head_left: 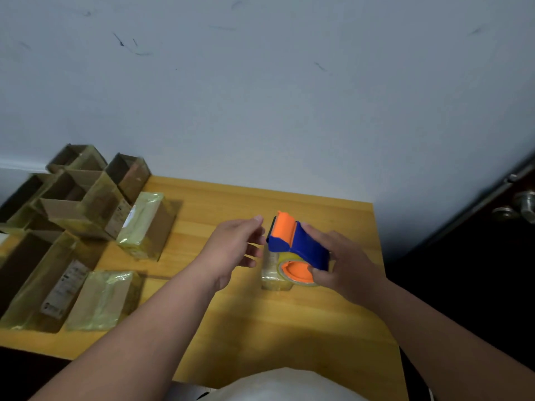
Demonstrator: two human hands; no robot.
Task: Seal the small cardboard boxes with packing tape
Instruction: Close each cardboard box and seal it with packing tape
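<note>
Tape dispenser (298,246), blue and orange: I see my right hand (343,266) with fingers grasping it over a small box (272,273) near the worktop (237,319) right edge. Left hand (231,247): fingers released, beside dispenser. Taped boxes (144,227): left side.

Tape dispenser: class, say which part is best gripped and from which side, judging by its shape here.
Grip the blue body of the tape dispenser from its rear, as the right hand does now: probably best, since that leaves the orange front end free toward the left hand, whose fingers are relaxed.
</note>
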